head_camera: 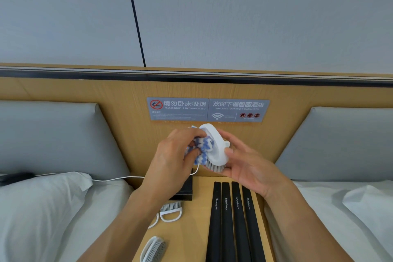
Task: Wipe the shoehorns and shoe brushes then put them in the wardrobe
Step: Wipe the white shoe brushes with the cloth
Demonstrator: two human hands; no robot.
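My right hand [246,161] holds a white shoe brush [218,151] with grey bristles, raised above the nightstand. My left hand [170,155] presses a blue-and-white cloth [202,148] against the brush's white back. Several black shoehorns [231,223] lie side by side on the wooden nightstand [191,232]. More white shoe brushes rest on the nightstand's left part: one [171,211] near my left forearm, another [154,249] at the bottom, and a third partly hidden under my arm.
A black box [185,189] stands at the back of the nightstand behind my left wrist. A white cable [119,179] runs left over the bed. Beds with white pillows [42,208] flank the nightstand. Grey signs [208,110] hang on the wooden headboard.
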